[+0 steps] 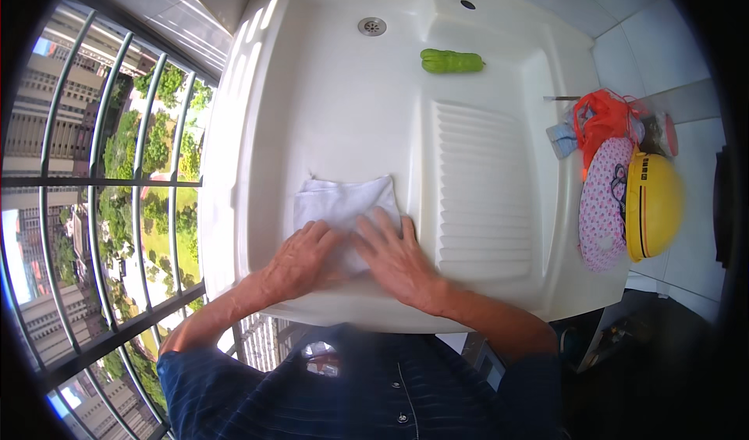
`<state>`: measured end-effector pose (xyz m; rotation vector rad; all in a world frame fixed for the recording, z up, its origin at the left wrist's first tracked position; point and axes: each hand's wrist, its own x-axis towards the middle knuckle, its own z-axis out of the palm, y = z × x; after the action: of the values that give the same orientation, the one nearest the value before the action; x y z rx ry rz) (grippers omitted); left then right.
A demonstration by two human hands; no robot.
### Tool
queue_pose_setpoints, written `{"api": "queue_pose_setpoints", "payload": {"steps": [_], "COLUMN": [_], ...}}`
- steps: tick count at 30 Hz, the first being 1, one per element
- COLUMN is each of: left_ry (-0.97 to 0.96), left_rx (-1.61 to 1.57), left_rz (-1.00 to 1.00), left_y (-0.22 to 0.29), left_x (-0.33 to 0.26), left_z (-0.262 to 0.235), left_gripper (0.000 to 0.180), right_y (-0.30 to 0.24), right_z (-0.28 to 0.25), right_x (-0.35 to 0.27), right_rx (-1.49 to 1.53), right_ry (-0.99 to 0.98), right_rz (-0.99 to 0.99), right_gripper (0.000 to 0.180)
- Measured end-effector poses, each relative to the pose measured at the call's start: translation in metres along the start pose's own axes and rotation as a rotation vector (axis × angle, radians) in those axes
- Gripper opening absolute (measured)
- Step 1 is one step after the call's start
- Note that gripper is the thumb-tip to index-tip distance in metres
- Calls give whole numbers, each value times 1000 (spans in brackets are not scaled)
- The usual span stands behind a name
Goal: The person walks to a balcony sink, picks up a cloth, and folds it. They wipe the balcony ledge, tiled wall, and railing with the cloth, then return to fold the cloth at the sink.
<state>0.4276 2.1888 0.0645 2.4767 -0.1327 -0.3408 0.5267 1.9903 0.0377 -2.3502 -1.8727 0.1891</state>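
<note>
White cloth (343, 196) at the centre of the action, lying creased and roughly square on the floor of a pale sink (343, 112), down at the near end of its deeper side! Take that cloth as the middle of the clock: at seven, the left hand (303, 257) is over its near edge, fingers bent and bunched together, and whether they pinch any fabric one cannot tell. At five comes the right hand (399, 265), fingers fanned wide across the near right part, their tips smeared by blur. Up at twelve sits the round drain (372, 26); at one, a green vegetable (452, 62) lies on its side. Look towards three: first the ridged washboard (482, 194), then pink-patterned fabric (601, 214) with a yellow helmet (657, 206) right beside it, and an orange-red bag (605, 120) nearer two. Over at nine, window bars (101, 181) front sunlit trees and buildings.
</note>
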Motion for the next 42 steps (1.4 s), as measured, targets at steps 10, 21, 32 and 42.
{"api": "queue_pose_setpoints", "payload": {"steps": [10, 21, 32, 42], "left_ry": [364, 446, 87, 513], "left_rx": [312, 408, 434, 879], "left_rz": [-239, 88, 349, 341], "left_y": [-19, -69, -23, -130], "left_x": [24, 205, 41, 185], "left_z": [23, -49, 15, -52], "left_gripper": [69, 50, 47, 44], "right_y": [51, 149, -34, 62], "right_z": [11, -7, -1, 24], "right_x": [66, 128, 5, 156], "right_rx": [1, -151, -235, -57], "right_ry": [168, 76, -128, 235], "right_rz": [-94, 423, 367, 652], "right_gripper": [51, 43, 50, 63]}}
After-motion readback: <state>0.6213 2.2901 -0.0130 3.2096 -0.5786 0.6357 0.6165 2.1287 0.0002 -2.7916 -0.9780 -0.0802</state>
